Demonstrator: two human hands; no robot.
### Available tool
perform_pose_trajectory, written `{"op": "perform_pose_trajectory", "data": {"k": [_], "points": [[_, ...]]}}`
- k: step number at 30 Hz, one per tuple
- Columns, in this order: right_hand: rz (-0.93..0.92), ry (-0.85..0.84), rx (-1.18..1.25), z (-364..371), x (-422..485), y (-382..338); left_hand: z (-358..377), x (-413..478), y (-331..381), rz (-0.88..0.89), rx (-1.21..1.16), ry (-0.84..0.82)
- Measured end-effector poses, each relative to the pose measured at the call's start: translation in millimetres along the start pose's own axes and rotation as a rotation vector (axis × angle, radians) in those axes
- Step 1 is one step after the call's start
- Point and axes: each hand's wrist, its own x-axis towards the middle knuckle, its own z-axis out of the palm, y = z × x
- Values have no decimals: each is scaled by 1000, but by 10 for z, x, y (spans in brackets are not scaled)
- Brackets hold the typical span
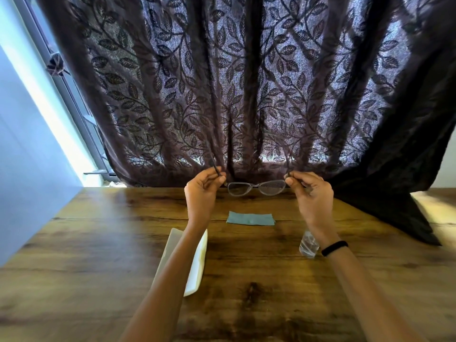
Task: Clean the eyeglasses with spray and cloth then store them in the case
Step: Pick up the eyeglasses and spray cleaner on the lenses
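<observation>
As we hold the glasses (256, 187) up before the curtain (246, 82), our left grip (202, 191) pinches one temple between thumb and curled fingers, and our right grip (311, 193) pinches the other the same way. Both temples are unfolded and run up and away from the lenses; the right one is blurred. The lenses hang level between the two grips, in the air over the far edge of the table (98, 243), touching nothing else. Below them, nearer us, a blue-grey cloth (250, 218) lies flat on the wood. Nearer still, under our left forearm, a white case (198, 262) lies open as far as we can tell, partly hidden by the arm. Under our right wrist stands a clear bottle (308, 246), its top hidden by the wrist, which wears a black band (334, 248). Cloth, case and bottle lie apart from one another. The curtain is dark and leaf-patterned, with a window (71, 90) at its left.
</observation>
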Motion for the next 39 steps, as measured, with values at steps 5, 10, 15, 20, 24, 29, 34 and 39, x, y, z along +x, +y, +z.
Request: {"op": "perform_pose_trajectory", "data": {"k": [5,10,15,20,24,29,34,39], "points": [[-119,30,-158,20,0,-76,34,-94,43,149,190,209],[-274,-26,-361,92,-13,-193,184,-218,186,707,533,-29],[-397,-96,-539,138,-24,-227,344,-229,431,838,708,-301],[-401,-47,-632,140,-60,-198,376,-120,508,657,723,-464],[-459,-52,-626,138,-84,-184,357,-61,539,617,745,-505],[-459,-202,-475,138,-61,-168,314,-66,459,617,730,-453],[-397,-106,-433,0,-103,-59,235,-31,342,574,620,-292],[-229,130,-528,-244,-286,316,175,-7,159,398,532,-142]]}}
